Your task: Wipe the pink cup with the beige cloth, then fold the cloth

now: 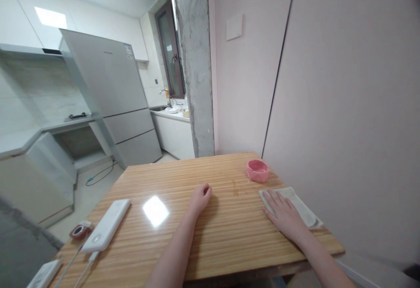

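My left hand [201,198] is closed in a loose fist over the middle of the wooden table [223,226]; I see nothing in it. Flat on a folded pale cloth [303,207] at the table's right side lies my right hand [282,213], its fingers spread and pressing on the cloth. Just beyond the cloth, near the right edge, stands a pink ashtray [257,175] with a notched rim. Faint wet-looking marks [235,188] show on the wood between my left hand and the ashtray.
On the table's left lie a white power bank [108,224] with a cable plugged in, a small red-and-white object [80,230] and a white block [44,274]. A pink wall [328,95] borders the right side. Beyond stand a pillar [197,69] and a fridge [108,78].
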A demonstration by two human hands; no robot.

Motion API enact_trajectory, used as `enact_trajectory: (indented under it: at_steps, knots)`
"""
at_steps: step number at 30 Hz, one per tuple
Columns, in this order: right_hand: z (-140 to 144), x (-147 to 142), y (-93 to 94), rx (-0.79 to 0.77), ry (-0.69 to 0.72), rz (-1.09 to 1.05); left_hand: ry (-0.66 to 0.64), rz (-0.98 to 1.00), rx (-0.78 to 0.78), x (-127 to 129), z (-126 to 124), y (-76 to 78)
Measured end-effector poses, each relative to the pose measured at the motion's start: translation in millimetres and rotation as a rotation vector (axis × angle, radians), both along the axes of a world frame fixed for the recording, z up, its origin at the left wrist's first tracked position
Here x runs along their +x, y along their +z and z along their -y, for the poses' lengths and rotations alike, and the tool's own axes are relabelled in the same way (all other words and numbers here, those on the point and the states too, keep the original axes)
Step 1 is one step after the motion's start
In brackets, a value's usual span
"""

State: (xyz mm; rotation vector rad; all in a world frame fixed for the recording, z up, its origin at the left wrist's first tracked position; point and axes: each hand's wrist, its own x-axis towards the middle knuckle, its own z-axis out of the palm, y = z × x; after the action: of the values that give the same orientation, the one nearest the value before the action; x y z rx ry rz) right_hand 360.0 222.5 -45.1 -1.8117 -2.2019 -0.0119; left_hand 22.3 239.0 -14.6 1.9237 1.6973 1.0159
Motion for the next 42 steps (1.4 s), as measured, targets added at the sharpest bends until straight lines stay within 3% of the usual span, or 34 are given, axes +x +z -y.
enact_trajectory:
  at_steps: [4, 8, 10, 12, 15, 19, 24, 26, 29, 33, 37, 42]
  knots:
    - [-8, -46, 22.8, 0.069, 0.068, -0.16, -0.021, -0.082, -0.005, 0, 1, 0.2]
    - [-19, -133, 42.2, -0.021, 0.437, -0.531, -0.07, -0.244, -0.024, 2, 5, 5.3]
    - [-25, -175, 41.7, -0.098, 0.532, -0.701, -0.076, -0.361, -0.067, 4, 6, 8.3]
    - [-29, -206, 35.1, -0.149, 0.537, -0.816, -0.079, -0.467, -0.111, 7, 8, 10.4]
    - [-32, -223, 22.7, -0.106, 0.56, -0.864, -0.089, -0.537, -0.136, 11, 9, 10.9]
    - [-28, -221, 16.4, -0.072, 0.586, -0.869, -0.095, -0.552, -0.142, 14, 8, 10.2]
    - [-27, -213, 27.3, 0.033, 0.535, -0.768, -0.094, -0.517, -0.13, 11, 9, 11.8]
    - [-34, -196, 34.8, 0.188, 0.402, -0.676, -0.092, -0.488, -0.098, 9, 10, 12.1]
    - [-55, -152, 42.0, 0.419, 0.029, -0.522, -0.09, -0.495, -0.069, 8, 10, 11.2]
    - [-80, -95, 36.1, 0.447, -0.357, -0.419, -0.068, -0.5, -0.059, 9, 9, 8.6]
    - [-92, -77, 23.2, 0.384, -0.382, -0.444, -0.06, -0.467, -0.048, 8, 9, 6.7]
    - [-99, -77, 17.1, 0.427, -0.267, -0.587, -0.066, -0.366, -0.035, 6, 12, 5.1]
